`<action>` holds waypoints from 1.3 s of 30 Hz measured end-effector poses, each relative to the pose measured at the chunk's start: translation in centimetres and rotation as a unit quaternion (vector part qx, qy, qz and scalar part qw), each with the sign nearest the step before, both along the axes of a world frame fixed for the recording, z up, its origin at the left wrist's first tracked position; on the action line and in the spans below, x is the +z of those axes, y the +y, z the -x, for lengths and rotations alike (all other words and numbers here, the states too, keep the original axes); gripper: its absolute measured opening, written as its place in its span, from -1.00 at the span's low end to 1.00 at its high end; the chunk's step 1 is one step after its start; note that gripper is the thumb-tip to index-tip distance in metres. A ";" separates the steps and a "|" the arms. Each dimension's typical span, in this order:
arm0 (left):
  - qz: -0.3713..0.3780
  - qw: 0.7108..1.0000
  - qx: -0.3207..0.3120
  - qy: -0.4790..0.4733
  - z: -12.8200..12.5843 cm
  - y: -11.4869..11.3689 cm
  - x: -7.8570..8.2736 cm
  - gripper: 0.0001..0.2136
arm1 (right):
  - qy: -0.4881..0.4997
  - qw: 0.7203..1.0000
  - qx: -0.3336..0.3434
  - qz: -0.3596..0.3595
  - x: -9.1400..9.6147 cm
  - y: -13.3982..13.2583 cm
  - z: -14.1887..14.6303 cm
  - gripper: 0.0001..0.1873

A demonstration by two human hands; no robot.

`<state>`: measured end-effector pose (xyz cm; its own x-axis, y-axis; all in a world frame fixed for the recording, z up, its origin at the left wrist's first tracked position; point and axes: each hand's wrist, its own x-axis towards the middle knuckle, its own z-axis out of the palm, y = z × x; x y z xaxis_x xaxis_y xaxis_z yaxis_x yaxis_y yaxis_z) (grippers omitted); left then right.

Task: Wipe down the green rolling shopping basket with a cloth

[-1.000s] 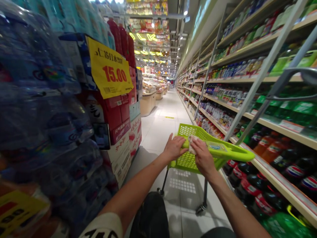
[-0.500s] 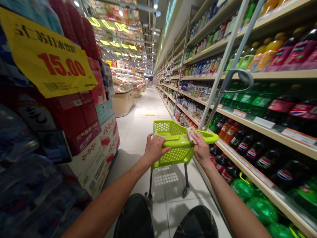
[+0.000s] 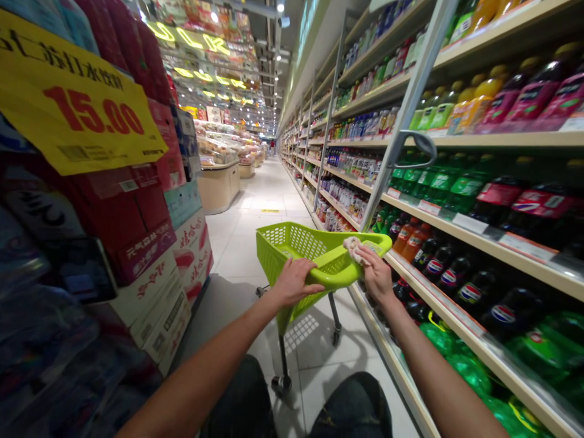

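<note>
A small lime-green shopping cart with perforated basket walls and dark legs stands in front of my knees, turned at an angle. My left hand is closed over the near-left part of its handle, thumb on the near side. In my right hand is a crumpled whitish cloth, pressed onto the top of the handle near its right end. Part of the cloth is hidden by my fingers. The visible part of the basket holds no goods.
Shelves of drink bottles run along the right, close to the cart. Stacked drink cartons and a yellow price sign stand on the left. Between them a tiled aisle leads away, past food counters.
The cart has swung round, its front end going left and its near left leg coming closer. Both hands have stayed on the handle, the right one still with the cloth.
</note>
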<state>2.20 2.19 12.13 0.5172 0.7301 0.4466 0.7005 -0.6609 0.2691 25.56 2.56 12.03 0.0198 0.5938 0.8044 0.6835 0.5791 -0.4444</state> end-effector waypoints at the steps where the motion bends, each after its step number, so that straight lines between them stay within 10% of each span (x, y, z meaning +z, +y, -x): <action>1: -0.003 1.000 0.005 0.002 -0.8 -0.2 -0.1 -0.49 | -0.007 1.000 -0.009 0.003 0.1 -0.2 0.1 -0.66; 6: -0.003 0.999 0.025 -0.022 -4.5 -1.0 -0.4 -0.42 | -0.073 0.997 -0.006 0.023 0.2 -3.6 0.4 -0.63; 12: 0.113 0.989 0.084 0.038 -1.5 2.0 -3.6 -0.42 | -0.092 0.990 -0.110 0.014 0.3 -4.8 -3.5 -0.64; 17: 0.084 0.994 0.045 0.050 -2.1 2.4 -5.7 -0.46 | -0.174 0.967 -0.187 -0.015 -1.2 -4.3 0.1 -0.66; 24: 0.097 0.980 0.154 0.079 -0.5 3.3 -7.1 -0.46 | -0.233 0.956 -0.172 -0.044 -2.9 -4.2 -1.3 -0.64; 31: 0.106 0.984 0.097 0.100 -1.1 3.0 -7.5 -0.40 | -0.247 0.966 -0.067 -0.046 -7.0 -1.7 2.6 -0.61; 39: 0.102 0.984 0.114 0.095 -1.6 3.2 -8.3 -0.37 | -0.161 0.966 -0.185 -0.077 -8.6 -3.5 -5.2 -0.59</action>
<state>3.76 5.43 3.79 0.3897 0.9012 0.1897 0.8747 -0.4267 0.2298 30.74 -0.98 3.46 -0.0592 0.4668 0.8824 0.9448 0.3115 -0.1014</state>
